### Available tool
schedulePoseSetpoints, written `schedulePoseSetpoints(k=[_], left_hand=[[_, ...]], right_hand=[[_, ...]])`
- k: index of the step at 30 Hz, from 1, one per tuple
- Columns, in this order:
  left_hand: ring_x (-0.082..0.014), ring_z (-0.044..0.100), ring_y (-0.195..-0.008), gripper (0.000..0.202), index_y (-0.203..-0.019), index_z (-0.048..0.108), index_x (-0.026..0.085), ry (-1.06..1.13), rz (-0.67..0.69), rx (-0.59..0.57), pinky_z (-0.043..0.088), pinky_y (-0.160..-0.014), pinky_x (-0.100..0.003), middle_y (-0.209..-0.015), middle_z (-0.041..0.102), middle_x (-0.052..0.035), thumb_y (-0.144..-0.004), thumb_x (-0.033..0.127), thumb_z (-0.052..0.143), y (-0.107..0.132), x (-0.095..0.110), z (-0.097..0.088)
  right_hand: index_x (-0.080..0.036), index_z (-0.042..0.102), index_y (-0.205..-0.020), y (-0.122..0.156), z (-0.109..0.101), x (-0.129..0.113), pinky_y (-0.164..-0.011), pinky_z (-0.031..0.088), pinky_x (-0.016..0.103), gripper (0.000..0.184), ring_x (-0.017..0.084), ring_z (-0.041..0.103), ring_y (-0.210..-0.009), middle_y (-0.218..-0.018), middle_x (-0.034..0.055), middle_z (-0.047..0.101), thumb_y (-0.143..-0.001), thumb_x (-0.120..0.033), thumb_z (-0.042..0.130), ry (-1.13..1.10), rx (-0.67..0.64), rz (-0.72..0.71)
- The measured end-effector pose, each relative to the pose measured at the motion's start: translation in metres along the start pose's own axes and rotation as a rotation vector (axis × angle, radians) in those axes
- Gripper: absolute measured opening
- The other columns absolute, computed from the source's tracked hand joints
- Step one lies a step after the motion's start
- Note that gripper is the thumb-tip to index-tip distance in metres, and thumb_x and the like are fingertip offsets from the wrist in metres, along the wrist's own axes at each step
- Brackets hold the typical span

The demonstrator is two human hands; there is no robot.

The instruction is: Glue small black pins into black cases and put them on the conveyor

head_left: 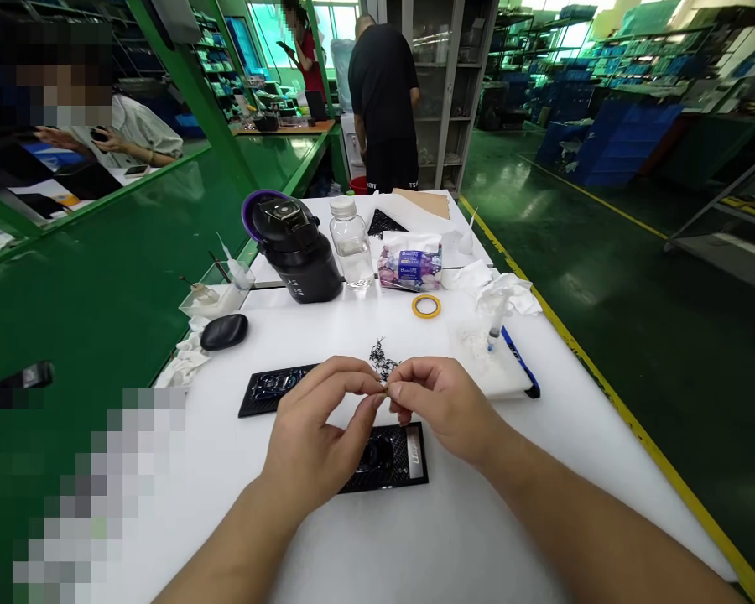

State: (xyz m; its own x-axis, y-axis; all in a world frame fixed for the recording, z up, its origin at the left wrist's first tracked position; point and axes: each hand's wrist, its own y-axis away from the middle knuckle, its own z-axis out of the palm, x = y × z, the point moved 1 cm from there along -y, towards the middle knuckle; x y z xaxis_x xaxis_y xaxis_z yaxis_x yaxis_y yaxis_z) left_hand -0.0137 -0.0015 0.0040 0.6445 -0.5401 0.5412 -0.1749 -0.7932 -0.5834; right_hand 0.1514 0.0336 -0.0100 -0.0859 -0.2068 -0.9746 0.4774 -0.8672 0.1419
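Note:
My left hand (327, 428) and my right hand (444, 407) meet fingertip to fingertip over the white table (466, 528). Both are closed in a pinch around something tiny that I cannot make out. Below them lies a black rectangular panel (387, 480) with a silver label at its right end, partly covered by my left hand. A second black panel (257, 394) rests further left, its right end hidden behind my left fingers. Just beyond my fingertips is a loose heap of small thin black pieces (382, 356).
Behind stand a black jug (311, 268), a clear bottle (352, 247) and a tissue pack (410, 262). A yellow tape roll (426, 306) lies nearer. At right, a syringe (495, 327) and blue cutter knife (521, 361) lie by a white pad; at left, a black oval case (225, 332).

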Motion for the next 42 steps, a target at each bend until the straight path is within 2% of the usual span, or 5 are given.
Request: schedulePoseSetpoints(k=[8,13,17,24,42], left_hand=[[-0.0157,0.066,-0.082,0.013,-0.088,0.065,0.021,-0.102,0.106,0.095,0.054,-0.073,-0.029,-0.09,0.07,-0.0024,-0.084,0.009,0.063,-0.001,0.004,-0.003],[-0.0214,0.066,-0.089,0.011,-0.093,0.068,0.029,-0.3,-0.093,0.191,0.052,-0.076,-0.037,-0.102,0.071,-0.0004,-0.086,0.022,0.063,0.021,0.02,-0.039],[-0.0251,0.063,-0.093,0.013,-0.096,0.067,0.03,-0.338,-0.075,0.051,0.051,-0.081,-0.043,-0.1,0.072,-0.0023,-0.087,0.022,0.062,0.06,0.024,-0.037],[-0.0228,0.059,-0.099,0.016,-0.095,0.065,0.022,-0.353,-0.065,0.016,0.051,-0.087,-0.04,-0.103,0.072,-0.0051,-0.085,0.009,0.063,0.088,0.022,0.005],[-0.0228,0.054,-0.105,0.018,-0.094,0.062,0.022,-0.377,-0.08,-0.053,0.049,-0.09,-0.041,-0.109,0.069,-0.0048,-0.083,0.007,0.063,0.09,0.021,0.005]], right_hand=[[-0.017,0.065,-0.084,0.0,-0.002,-0.007,-0.065,0.049,0.029,0.019,0.013,0.057,-0.066,-0.077,0.0015,0.063,-0.078,-0.035,0.066,-0.055,-0.062,0.071],[-0.021,0.05,-0.136,0.036,-0.015,-0.01,-0.106,0.041,0.046,0.059,0.027,0.05,-0.123,-0.133,0.011,0.056,-0.08,-0.029,0.068,0.749,-0.114,-0.205],[-0.015,0.049,-0.138,0.063,-0.014,0.012,-0.106,0.041,0.042,0.058,0.026,0.049,-0.12,-0.133,0.0131,0.054,-0.081,-0.014,0.06,1.053,-0.274,-0.314],[-0.015,0.053,-0.131,0.07,-0.002,0.038,-0.099,0.041,0.046,0.049,0.028,0.046,-0.108,-0.124,0.0131,0.053,-0.083,-0.024,0.061,1.086,-0.229,-0.429],[-0.019,0.049,-0.137,0.07,0.003,0.04,-0.1,0.037,0.048,0.053,0.029,0.044,-0.112,-0.127,0.0145,0.05,-0.085,-0.022,0.054,1.159,-0.26,-0.515]])
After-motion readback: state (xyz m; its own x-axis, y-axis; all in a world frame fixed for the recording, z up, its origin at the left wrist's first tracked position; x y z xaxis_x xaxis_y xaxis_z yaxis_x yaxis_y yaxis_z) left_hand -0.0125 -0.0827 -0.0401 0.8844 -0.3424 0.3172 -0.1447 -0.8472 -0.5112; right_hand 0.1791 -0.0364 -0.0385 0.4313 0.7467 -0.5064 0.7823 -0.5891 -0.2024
